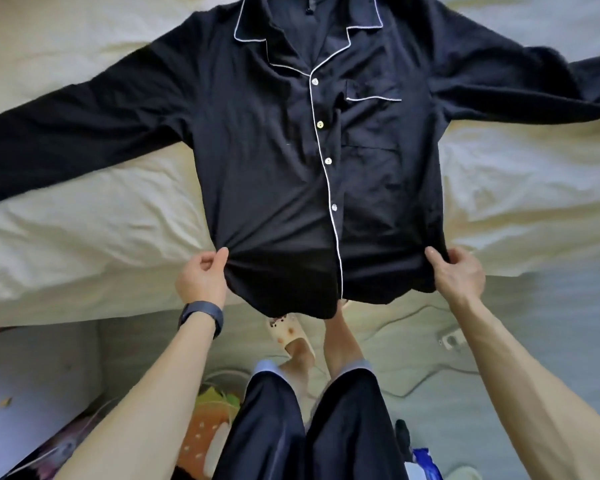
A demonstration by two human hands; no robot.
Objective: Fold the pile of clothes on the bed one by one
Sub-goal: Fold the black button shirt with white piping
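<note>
A black pyjama shirt (274, 150) with white piping and a row of buttons lies face up on the cream bed (84, 237), its sleeves spread out to both sides. Its hem hangs over the bed's near edge. My left hand (201, 278) pinches the hem's left corner, and the cloth bunches there. My right hand (459, 271) grips the hem's right corner. A dark band sits on my left wrist.
The bed's edge runs across the middle of the view. Below it are my legs in dark shorts, a beige slipper (290, 336), a white cable and plug (449, 339) on the floor, and colourful items (205, 424) at the lower left.
</note>
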